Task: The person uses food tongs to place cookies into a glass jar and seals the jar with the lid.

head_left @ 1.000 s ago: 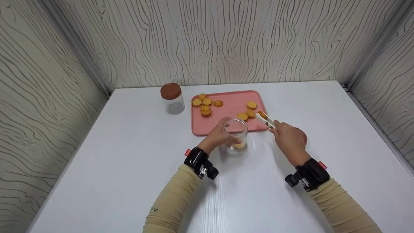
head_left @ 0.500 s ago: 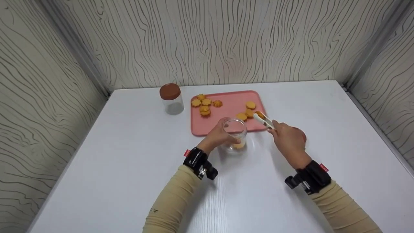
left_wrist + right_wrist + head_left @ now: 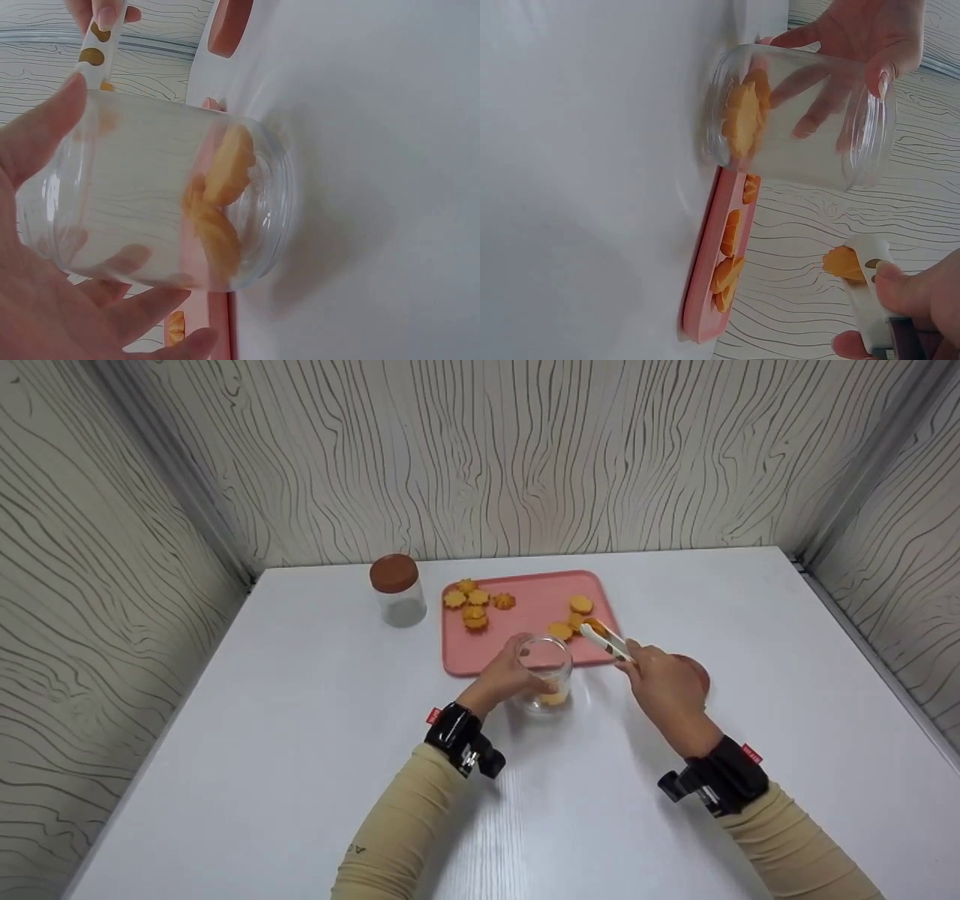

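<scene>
My left hand (image 3: 517,675) grips a clear lidless jar (image 3: 545,675) in front of the pink tray (image 3: 525,619). Inside, near the bottom, lie yellow scalloped cookies (image 3: 229,165). With thumb and fingers, my right hand (image 3: 667,686) holds white tongs (image 3: 604,642) with brown spots. Between the tong tips is a cookie (image 3: 844,262), raised above the tray in the right wrist view. Several fluted cookies (image 3: 475,616) lie at the tray's left, and a few round cookies (image 3: 559,631) at its right.
A second clear jar (image 3: 405,607) with a brown lid (image 3: 394,574) stands left of the tray. Another reddish-brown lid (image 3: 697,673) lies on the white table (image 3: 300,735), partly hidden by the right hand. Patterned wall panels (image 3: 480,457) enclose the back and sides.
My right hand has moved the tongs and the cookie slightly left, toward the jar. The left hand and its jar have stayed in place.
</scene>
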A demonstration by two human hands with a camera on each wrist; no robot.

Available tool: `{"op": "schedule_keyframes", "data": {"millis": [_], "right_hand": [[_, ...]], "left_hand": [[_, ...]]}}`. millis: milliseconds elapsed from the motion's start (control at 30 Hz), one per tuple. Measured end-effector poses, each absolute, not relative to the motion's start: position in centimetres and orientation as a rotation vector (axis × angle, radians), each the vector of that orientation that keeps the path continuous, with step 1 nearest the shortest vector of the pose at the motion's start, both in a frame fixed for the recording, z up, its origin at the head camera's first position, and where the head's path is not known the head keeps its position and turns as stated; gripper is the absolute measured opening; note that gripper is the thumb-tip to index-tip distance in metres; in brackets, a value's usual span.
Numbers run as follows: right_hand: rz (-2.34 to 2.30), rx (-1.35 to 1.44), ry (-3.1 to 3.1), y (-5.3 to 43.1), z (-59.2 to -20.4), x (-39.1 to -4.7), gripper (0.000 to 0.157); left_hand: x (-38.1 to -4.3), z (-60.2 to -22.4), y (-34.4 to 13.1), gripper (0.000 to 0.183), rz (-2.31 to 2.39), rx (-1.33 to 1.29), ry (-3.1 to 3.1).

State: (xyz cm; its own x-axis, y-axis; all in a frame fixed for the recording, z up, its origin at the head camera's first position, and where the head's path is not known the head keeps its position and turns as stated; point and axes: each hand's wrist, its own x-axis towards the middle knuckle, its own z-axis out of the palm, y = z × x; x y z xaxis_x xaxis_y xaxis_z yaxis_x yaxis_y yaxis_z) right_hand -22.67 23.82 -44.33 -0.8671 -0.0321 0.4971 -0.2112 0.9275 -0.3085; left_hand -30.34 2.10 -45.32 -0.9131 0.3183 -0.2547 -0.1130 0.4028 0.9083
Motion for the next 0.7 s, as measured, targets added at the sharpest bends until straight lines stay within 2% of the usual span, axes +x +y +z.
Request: {"op": "schedule_keyframes", "data": {"millis": [700], "right_hand": [[0.48,0.279,-2.56,21.4,-43.1,-21.2,0.037]], "left_hand": [[-30.2,-45.2,2.1,0.093,1.514,0.181,2.285]]}}
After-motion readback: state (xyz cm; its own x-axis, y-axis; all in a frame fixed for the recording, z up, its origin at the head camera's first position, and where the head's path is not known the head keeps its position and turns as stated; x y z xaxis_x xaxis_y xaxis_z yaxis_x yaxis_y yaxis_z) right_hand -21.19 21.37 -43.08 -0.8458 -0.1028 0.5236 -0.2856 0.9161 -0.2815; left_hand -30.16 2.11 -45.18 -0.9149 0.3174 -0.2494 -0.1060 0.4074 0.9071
